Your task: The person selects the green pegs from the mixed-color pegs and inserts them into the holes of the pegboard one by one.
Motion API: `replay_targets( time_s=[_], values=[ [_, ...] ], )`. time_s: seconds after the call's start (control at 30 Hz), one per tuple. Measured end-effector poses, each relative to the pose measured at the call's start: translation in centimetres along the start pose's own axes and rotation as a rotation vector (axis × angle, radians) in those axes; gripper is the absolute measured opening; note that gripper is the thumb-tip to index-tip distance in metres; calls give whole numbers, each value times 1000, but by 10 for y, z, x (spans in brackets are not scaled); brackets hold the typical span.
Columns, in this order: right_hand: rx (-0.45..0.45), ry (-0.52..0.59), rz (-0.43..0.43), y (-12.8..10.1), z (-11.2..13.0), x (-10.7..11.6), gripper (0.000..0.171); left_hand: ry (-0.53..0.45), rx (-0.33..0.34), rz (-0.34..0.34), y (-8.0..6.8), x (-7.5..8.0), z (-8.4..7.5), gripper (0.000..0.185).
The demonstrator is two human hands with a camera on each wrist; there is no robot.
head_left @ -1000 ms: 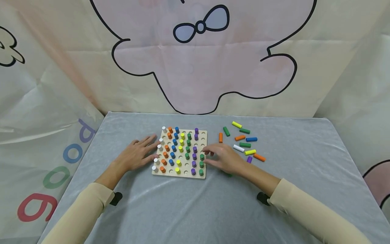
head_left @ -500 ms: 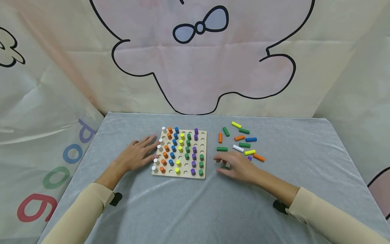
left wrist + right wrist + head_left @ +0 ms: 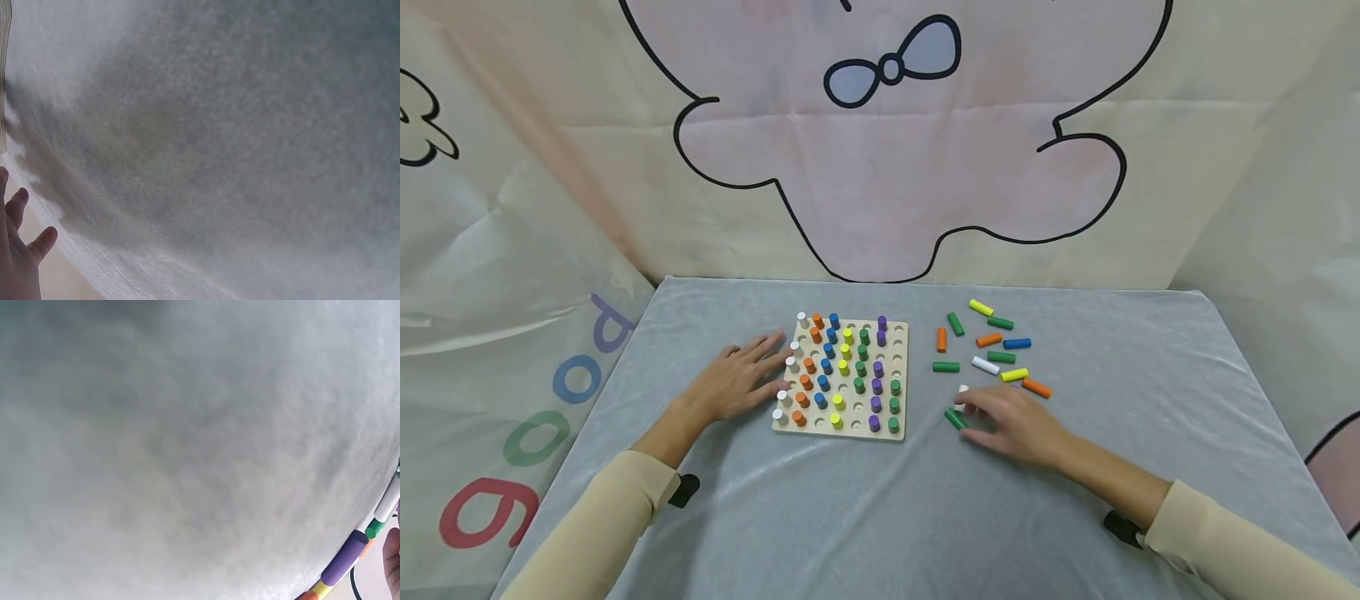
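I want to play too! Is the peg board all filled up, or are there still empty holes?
Not full. The wooden peg board holds many standing coloured pegs, but bare holes show, mostly in its right column and front row.

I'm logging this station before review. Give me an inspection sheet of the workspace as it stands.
Surface: grey cloth over the table, slightly wrinkled.
Job's things: wooden peg board with coloured pegs upright in rows, some holes empty; green peg and white peg lying at the right fingertips.
Clutter: loose pegs lying scattered right of the board.
Hands: left hand flat beside the board's left edge; right hand over the green peg, grip unclear.
Cables: nothing seen.
Surroundings: cartoon-printed backdrop behind and at the sides.
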State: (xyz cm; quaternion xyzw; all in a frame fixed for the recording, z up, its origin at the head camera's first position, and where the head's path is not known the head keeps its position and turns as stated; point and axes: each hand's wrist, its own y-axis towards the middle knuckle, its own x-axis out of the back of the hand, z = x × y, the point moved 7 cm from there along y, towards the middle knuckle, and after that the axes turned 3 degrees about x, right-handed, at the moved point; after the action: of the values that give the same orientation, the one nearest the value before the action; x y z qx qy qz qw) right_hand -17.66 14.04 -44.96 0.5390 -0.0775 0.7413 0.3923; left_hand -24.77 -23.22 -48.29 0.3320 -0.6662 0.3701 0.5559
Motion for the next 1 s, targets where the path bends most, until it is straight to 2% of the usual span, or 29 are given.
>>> replay_targets(
  time_s=[0.4, 1.0],
  values=[
    [7, -66, -44, -4, 4, -5, 39, -10, 2, 0, 0, 1, 0, 66],
    [-49, -123, -4, -4, 2, -13, 37, -8, 6, 10, 0, 0, 0, 67]
  ],
)
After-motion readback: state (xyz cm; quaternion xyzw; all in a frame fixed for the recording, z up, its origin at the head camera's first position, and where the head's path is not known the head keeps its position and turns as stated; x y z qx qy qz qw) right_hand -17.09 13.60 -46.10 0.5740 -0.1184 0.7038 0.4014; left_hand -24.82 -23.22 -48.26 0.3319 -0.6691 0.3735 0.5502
